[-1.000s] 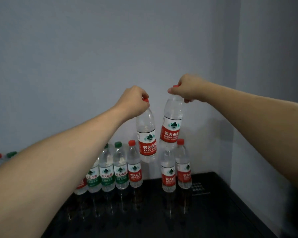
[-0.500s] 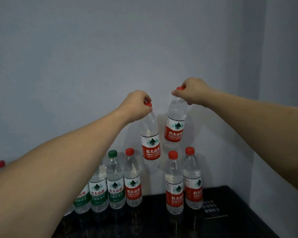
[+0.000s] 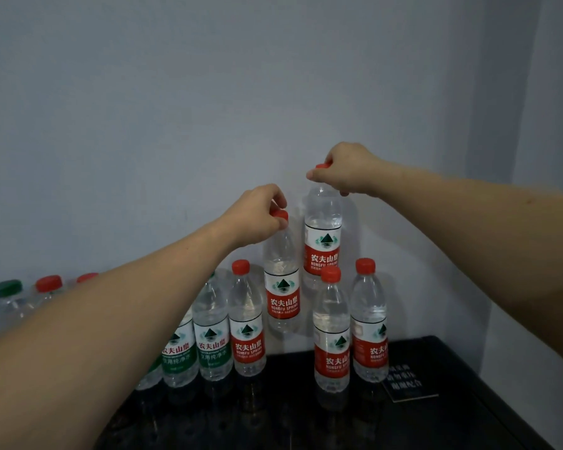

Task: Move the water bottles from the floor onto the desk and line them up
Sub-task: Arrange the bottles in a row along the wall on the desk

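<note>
My left hand (image 3: 254,219) grips the red cap of a clear bottle with a red label (image 3: 281,287), which hangs above the black desk (image 3: 452,417). My right hand (image 3: 345,172) pinches the red cap of a second red-label bottle (image 3: 322,241), held higher and slightly right. Below them a row stands against the wall: two red-label bottles (image 3: 332,336) (image 3: 369,323) at the right, one red-label bottle (image 3: 247,326) and green-label bottles (image 3: 212,336) to the left. A gap in the row lies under the held bottles.
More bottle caps, red (image 3: 48,283) and green (image 3: 7,288), show at the far left behind my left forearm. A grey wall backs the desk and a side wall closes the right. A small white-lettered sign (image 3: 407,381) lies on the desk near the right bottles.
The view has shifted so the standing row sits lower in frame. Both held bottles stay in my hands, the left one now lower, close over the gap in the row.
</note>
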